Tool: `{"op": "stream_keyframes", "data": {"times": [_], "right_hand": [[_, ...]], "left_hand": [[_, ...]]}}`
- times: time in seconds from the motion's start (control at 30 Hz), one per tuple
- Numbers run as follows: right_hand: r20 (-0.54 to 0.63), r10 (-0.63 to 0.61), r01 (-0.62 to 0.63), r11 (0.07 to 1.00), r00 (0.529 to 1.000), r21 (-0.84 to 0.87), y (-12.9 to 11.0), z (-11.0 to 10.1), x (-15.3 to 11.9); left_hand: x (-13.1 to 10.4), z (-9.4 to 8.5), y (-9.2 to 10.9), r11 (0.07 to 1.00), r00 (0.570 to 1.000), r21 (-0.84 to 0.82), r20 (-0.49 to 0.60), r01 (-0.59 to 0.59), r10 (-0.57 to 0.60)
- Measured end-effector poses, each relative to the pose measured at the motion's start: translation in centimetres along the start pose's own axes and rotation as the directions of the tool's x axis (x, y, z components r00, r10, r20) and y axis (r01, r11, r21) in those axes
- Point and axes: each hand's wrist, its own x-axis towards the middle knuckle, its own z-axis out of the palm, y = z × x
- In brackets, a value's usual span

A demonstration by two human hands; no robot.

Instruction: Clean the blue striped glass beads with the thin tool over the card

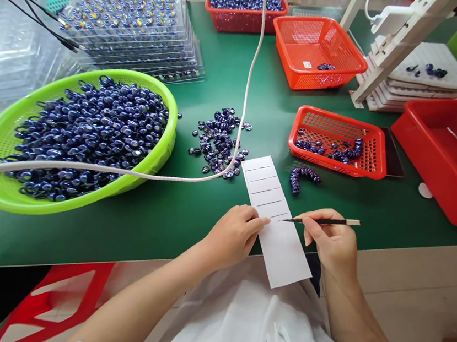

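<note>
Right hand (336, 244) pinches pen (330, 220), curled left hand (235, 235) touches paper (284, 253), cable (200, 179) crosses blue pieces (220, 140).

Bright, evenly lit, stretched toward edges

A wide, round, lime-green plastic basket (164, 143), heaped with glossy dark-blue looped pieces (94, 132), stands on the green counter (155, 224). Behind the basket rise stacked clear plastic trays (185, 60). Just right of it lies a loose pile of small dark-blue pieces (218, 133); well to its right sits a shallow, perforated orange-red plastic tray (343, 172). A thin white cable (188, 180) crosses before the basket.
</note>
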Motion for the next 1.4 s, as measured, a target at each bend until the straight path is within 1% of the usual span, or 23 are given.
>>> {"op": "stream_keyframes", "data": {"times": [0.07, 0.17, 0.23, 0.3, 0.37, 0.43, 0.5, 0.53, 0.6, 0.77, 0.97, 1.1, 1.27, 1.4], "right_hand": [[-0.069, -0.041, 0.042, 0.999, 0.997, 0.021, -0.1, -0.3, 0.1], [-0.132, -0.111, 0.122, 0.990, 0.985, 0.075, -0.1, -0.8, 0.3], [-0.161, -0.136, 0.155, 0.982, 0.978, 0.113, 0.1, -1.1, 0.6], [-0.196, -0.140, 0.170, 0.975, 0.971, 0.144, 0.4, -1.3, 0.8], [-0.231, -0.146, 0.188, 0.966, 0.962, 0.175, 0.8, -1.2, 0.9], [-0.252, -0.157, 0.210, 0.957, 0.955, 0.199, 1.1, -1.2, 1.0], [-0.250, -0.167, 0.219, 0.955, 0.954, 0.198, 1.3, -1.1, 1.0], [-0.243, -0.170, 0.218, 0.958, 0.955, 0.184, 1.3, -1.1, 1.0], [-0.224, -0.180, 0.214, 0.967, 0.958, 0.137, 1.3, -1.0, 0.8], [-0.182, -0.229, 0.236, 0.972, 0.956, 0.015, 0.7, -0.6, 0.4], [-0.130, -0.241, 0.238, 0.970, 0.962, -0.041, 0.5, -0.4, 0.0], [-0.124, -0.236, 0.228, 0.971, 0.964, -0.077, 0.7, -0.5, 0.0], [-0.086, -0.230, 0.222, 0.970, 0.969, -0.097, 1.1, -0.8, -0.1], [-0.079, -0.227, 0.217, 0.970, 0.971, -0.112, 1.2, -0.8, -0.1]], "left_hand": [[0.6, -0.2, 0.4, 0.997, 1.000, -0.072, -0.008, 0.026, -0.026], [2.2, -0.7, 1.1, 0.984, 0.997, -0.159, 0.008, 0.076, -0.076], [3.7, -0.9, 1.5, 0.971, 0.993, -0.208, 0.035, 0.119, -0.114], [5.2, -0.8, 1.6, 0.941, 0.981, -0.279, 0.081, 0.191, -0.175], [6.4, -0.4, 1.5, 0.877, 0.955, -0.380, 0.139, 0.295, -0.261], [7.1, 0.3, 1.2, 0.790, 0.924, -0.479, 0.196, 0.383, -0.329], [7.2, 1.0, 0.8, 0.724, 0.907, -0.547, 0.231, 0.421, -0.353], [7.1, 1.3, 0.6, 0.707, 0.904, -0.565, 0.239, 0.425, -0.353], [6.7, 1.7, 0.4, 0.707, 0.907, -0.570, 0.234, 0.419, -0.349], [6.3, 2.0, 0.4, 0.802, 0.939, -0.489, 0.152, 0.342, -0.308], [6.4, 2.2, 0.4, 0.875, 0.968, -0.415, 0.080, 0.248, -0.237], [6.4, 2.2, 0.3, 0.894, 0.977, -0.393, 0.059, 0.213, -0.207], [6.3, 2.3, 0.3, 0.906, 0.982, -0.378, 0.051, 0.189, -0.184], [6.3, 2.3, 0.2, 0.908, 0.982, -0.374, 0.056, 0.190, -0.183]]}}
